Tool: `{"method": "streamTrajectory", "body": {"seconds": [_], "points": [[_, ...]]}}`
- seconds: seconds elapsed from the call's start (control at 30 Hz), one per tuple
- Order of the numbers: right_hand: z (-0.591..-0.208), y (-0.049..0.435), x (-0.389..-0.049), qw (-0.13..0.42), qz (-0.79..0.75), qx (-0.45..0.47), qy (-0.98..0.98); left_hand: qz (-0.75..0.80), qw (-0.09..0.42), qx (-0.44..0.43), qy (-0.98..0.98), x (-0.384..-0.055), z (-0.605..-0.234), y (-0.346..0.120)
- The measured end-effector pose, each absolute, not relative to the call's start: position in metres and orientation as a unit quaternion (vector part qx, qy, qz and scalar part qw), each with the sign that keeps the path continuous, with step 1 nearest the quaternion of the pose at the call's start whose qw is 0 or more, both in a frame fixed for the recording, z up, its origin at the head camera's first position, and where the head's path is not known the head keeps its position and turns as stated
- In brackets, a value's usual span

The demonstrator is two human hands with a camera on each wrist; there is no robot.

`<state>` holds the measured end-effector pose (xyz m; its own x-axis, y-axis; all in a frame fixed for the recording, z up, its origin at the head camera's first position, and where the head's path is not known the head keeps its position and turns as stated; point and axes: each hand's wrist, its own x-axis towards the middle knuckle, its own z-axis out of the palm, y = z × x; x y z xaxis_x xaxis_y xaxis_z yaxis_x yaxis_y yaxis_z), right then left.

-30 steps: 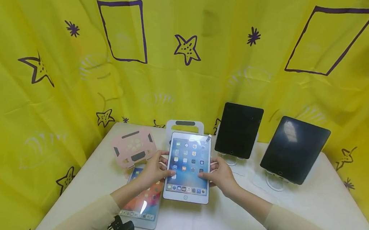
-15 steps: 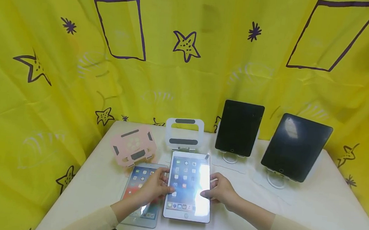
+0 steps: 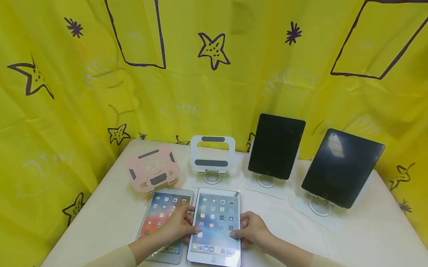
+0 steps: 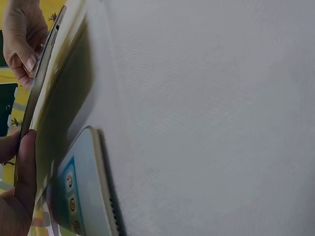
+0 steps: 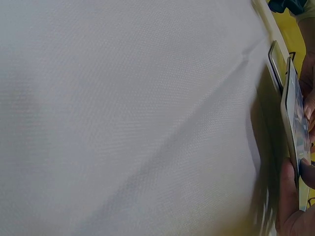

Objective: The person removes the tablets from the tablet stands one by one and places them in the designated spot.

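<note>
A white-framed tablet [image 3: 216, 221] with a lit home screen is gripped between both hands, thumbs on its face and fingers behind its edges. My left hand [image 3: 180, 224] pinches the left edge. On the opposite edge, my right hand [image 3: 253, 229] does the same. Both wrist views show the held tablet [image 4: 42, 73] tilted just above the white table, with a shadow under it. A second white tablet [image 3: 168, 255], with a red and blue screen, lies flat to the left, partly hidden under my left hand and forearm.
Behind the held tablet stands a white tablet stand [image 3: 211, 163] with nothing on it. A pink stand [image 3: 154, 167] is at the left. Two dark tablets, one upright [image 3: 276, 147] and one leaning [image 3: 341, 168], rest on stands at the right. A yellow curtain [image 3: 240, 89] hangs behind the table.
Both hands have brought the tablet down and toward the table's front, away from the white stand, which it partly covered before. The grip on both edges has stayed the same.
</note>
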<state>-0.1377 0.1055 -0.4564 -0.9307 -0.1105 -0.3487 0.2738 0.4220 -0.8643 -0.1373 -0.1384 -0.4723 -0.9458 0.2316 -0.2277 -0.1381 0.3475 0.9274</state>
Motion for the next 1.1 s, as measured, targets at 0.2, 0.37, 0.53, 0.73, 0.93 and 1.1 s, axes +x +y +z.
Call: {"method": "streamTrajectory", "body": {"seconds": [0.2, 0.37, 0.53, 0.73, 0.93, 1.1], "points": [[-0.461, 0.105, -0.136, 0.192, -0.539, 0.043, 0.819, 0.578, 0.181, 0.021, 0.796, -0.134, -0.474, -0.141], [-0.464, 0.104, -0.136, 0.193, -0.540, 0.041, 0.818, 0.559, 0.189, 0.019, 0.807, -0.133, -0.473, -0.142], [-0.464, 0.104, -0.136, 0.190, -0.532, 0.048, 0.823, 0.530, 0.185, 0.035, 0.827, -0.133, -0.471, -0.142], [-0.467, 0.105, -0.134, 0.175, -0.522, 0.031, 0.834, 0.450, 0.157, 0.085, 0.875, -0.134, -0.469, -0.141], [-0.469, 0.105, -0.130, 0.173, -0.516, -0.003, 0.839, 0.368, 0.076, 0.138, 0.916, -0.134, -0.462, -0.140], [-0.466, 0.107, -0.130, 0.174, -0.503, -0.034, 0.846, 0.426, 0.075, 0.121, 0.894, -0.138, -0.459, -0.137]]}}
